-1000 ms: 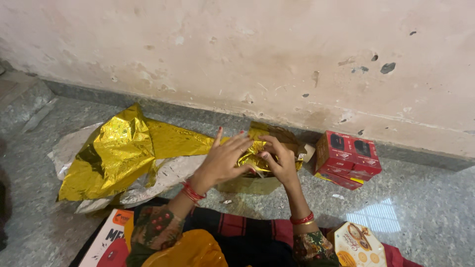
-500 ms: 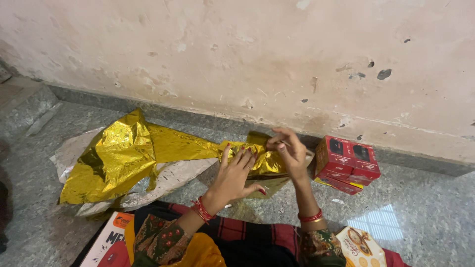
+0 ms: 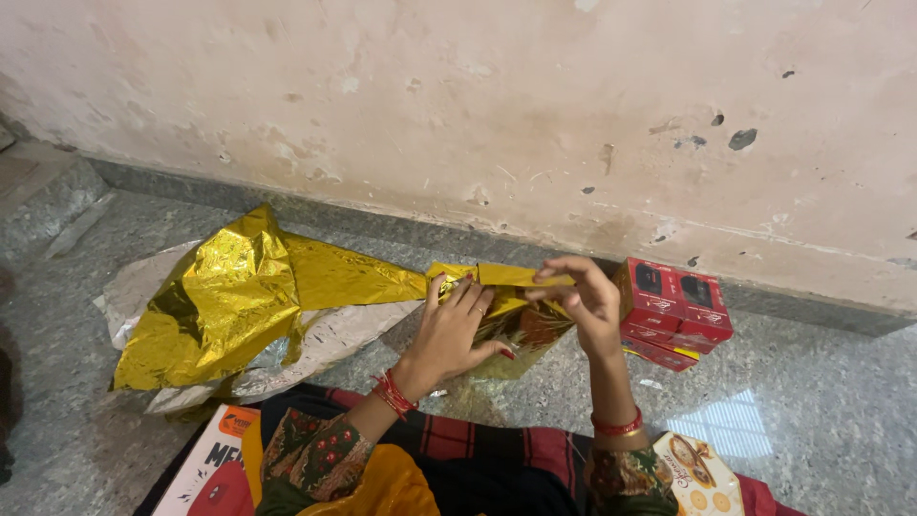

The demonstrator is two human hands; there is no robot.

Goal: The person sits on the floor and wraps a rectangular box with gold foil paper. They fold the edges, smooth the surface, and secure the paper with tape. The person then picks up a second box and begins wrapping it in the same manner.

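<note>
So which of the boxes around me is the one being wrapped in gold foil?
The box under both hands, left hand and right hand, half covered in gold foil. The red boxes by the wall and the octagonal box lie bare.

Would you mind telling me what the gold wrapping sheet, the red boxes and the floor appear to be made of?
The gold wrapping sheet looks like thin metallised foil: mirror-bright, sharply creased, with a silvery underside. The left hand presses it onto a package while the right hand pinches a folded edge. The red boxes seem printed glossy cardboard, judging by their crisp edges. The floor appears polished speckled stone, with a window glare.
</note>
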